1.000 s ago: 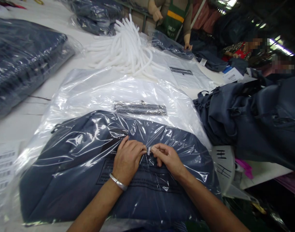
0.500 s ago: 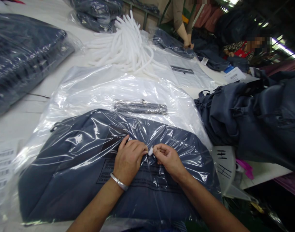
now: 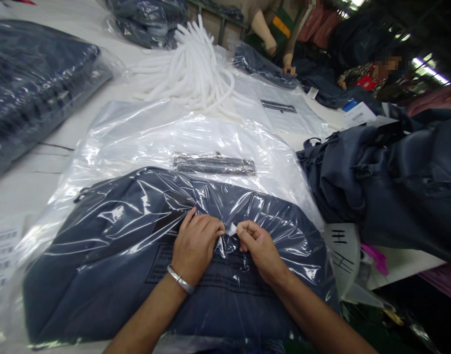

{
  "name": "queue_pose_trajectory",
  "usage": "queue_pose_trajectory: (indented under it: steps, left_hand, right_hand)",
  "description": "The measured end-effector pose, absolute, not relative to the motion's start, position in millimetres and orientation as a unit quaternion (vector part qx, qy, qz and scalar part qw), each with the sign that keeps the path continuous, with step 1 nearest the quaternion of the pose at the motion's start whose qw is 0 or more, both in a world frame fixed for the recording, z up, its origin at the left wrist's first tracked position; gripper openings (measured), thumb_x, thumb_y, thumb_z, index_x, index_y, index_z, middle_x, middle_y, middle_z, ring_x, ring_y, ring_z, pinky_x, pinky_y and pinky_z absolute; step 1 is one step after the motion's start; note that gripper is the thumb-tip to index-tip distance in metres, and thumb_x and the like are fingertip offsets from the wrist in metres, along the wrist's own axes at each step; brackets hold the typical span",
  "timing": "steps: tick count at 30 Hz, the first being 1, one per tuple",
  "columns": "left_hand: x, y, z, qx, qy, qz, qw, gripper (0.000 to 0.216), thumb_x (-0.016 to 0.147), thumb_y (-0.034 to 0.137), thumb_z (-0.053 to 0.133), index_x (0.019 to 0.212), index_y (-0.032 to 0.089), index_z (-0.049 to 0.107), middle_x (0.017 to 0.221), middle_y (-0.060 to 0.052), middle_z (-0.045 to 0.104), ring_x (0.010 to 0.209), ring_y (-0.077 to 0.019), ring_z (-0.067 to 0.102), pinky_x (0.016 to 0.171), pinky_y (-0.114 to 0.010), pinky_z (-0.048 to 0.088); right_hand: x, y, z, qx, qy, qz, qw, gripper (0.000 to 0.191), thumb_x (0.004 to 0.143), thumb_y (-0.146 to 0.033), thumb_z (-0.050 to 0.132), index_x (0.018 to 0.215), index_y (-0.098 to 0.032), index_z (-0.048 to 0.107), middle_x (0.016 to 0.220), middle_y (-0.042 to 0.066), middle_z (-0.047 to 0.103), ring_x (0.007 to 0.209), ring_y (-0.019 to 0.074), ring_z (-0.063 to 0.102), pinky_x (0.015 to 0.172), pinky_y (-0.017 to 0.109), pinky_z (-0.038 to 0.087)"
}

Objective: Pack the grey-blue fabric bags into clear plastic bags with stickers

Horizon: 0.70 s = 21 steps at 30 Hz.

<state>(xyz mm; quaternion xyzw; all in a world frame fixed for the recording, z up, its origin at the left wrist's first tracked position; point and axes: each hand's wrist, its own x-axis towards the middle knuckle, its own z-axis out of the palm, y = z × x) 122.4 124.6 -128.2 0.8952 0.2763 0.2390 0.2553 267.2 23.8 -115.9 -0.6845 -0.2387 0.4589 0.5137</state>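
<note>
A folded navy garment lies inside a clear plastic bag (image 3: 110,255) on the white table in front of me. My left hand (image 3: 195,243), with a silver bangle on the wrist, rests on the bag with its fingers curled and pinching the plastic. My right hand (image 3: 258,246) pinches a small white strip (image 3: 231,229) at the bag's fold, right beside the left fingertips. Printed text shows on the bag under both hands.
Empty clear bags (image 3: 195,132) lie flat beyond the packed one. A bundle of white tubes (image 3: 195,73) sits further back. Bagged navy garments (image 3: 33,93) are stacked at left, loose navy garments (image 3: 387,177) at right. Barcode label sheets (image 3: 2,246) lie at left. Other people work at the far side.
My hands have stayed pinched together at the same spot on the bag. The far person's hands moved over the back garments.
</note>
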Motion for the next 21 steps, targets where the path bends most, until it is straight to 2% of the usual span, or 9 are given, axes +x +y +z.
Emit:
queue_pose_trajectory:
  steps: [12,17,21]
  left_hand:
    - [123.3,125.4,-129.2,0.894,0.278,0.238,0.258,0.011,0.094,0.023,0.051,0.086,0.022,0.060,0.089,0.002,0.067,0.094,-0.0168,0.059,0.113,-0.047,0.028]
    - [122.4,125.2,-130.4,0.890,0.282,0.246,0.261,0.010,0.093,0.025,0.052,0.089,0.023,0.061,0.090,0.001,0.068,0.094,-0.0170,0.060,0.113,-0.047,0.030]
    - [120.9,125.1,-131.0,0.888,0.282,0.252,0.262,0.010,0.093,0.024,0.052,0.088,0.022,0.061,0.088,0.001,0.068,0.092,-0.0168,0.060,0.112,-0.047,0.031]
  right_hand:
    - [262.8,21.6,-116.2,-0.698,-0.206,0.436,0.530,0.024,0.083,-0.041,0.066,0.079,-0.018,0.059,0.060,-0.006,0.045,0.054,0.0079,0.040,0.054,0.020,0.035]
    - [267.0,21.1,-115.8,-0.697,-0.234,0.457,0.501,0.026,0.087,-0.044,0.063,0.083,-0.018,0.062,0.055,-0.006,0.047,0.051,0.0078,0.043,0.055,0.021,0.035]
    - [272.7,17.7,-116.5,-0.681,-0.258,0.473,0.497,0.036,0.092,-0.051,0.052,0.088,-0.018,0.066,0.069,-0.003,0.055,0.049,0.0066,0.047,0.054,0.023,0.036]
